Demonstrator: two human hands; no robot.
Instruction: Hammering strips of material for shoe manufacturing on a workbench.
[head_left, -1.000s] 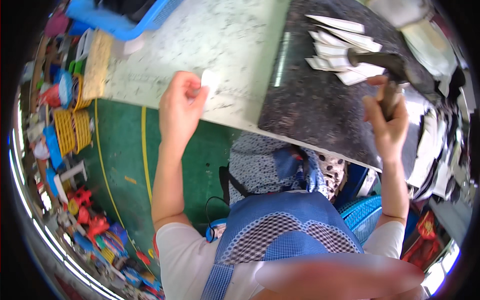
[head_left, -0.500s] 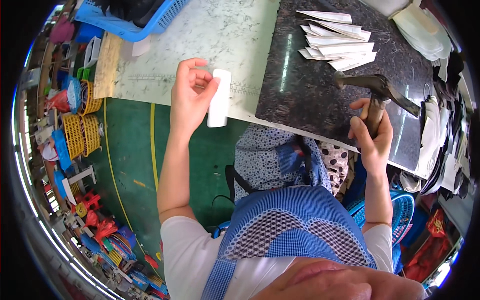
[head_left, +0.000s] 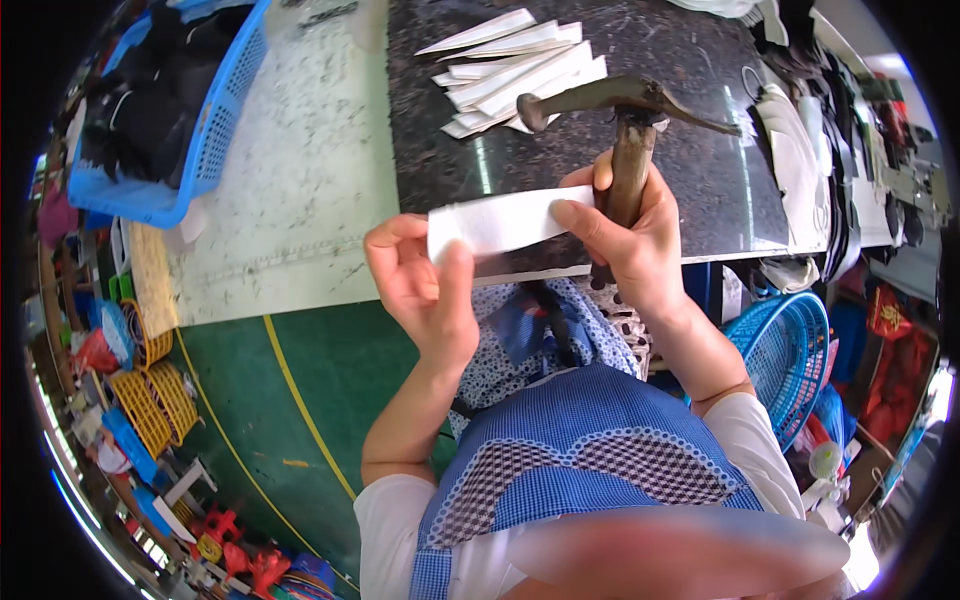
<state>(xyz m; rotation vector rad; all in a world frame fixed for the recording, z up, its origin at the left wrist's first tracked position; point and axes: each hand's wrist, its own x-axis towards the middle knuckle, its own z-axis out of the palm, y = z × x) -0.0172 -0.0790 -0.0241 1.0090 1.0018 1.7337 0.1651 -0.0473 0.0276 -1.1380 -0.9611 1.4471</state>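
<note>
A white strip of material (head_left: 500,222) is stretched level between both hands at the near edge of the dark stone slab (head_left: 440,150). My left hand (head_left: 428,290) pinches its left end between thumb and fingers. With thumb and forefinger, my right hand (head_left: 640,235) grips the strip's right end. The same hand also keeps hold of a hammer (head_left: 628,165) by its wooden handle, its dark metal head uppermost above the slab. Beyond the hammer head, several folded white pieces (head_left: 520,75) lie overlapping in a fanned pile on the slab.
To the left of the slab is a worn white tabletop (head_left: 290,190). A blue plastic basket (head_left: 205,150) of dark cloth pieces stands at its far left. Stacked light and dark pieces (head_left: 800,170) hang at the right edge. A blue basket (head_left: 780,350) sits low by my right arm.
My left hand has carried the white strip rightward, turning it from upright to level. My right hand, still holding the hammer, has come inward and taken the strip's other end. The view has shifted right.
</note>
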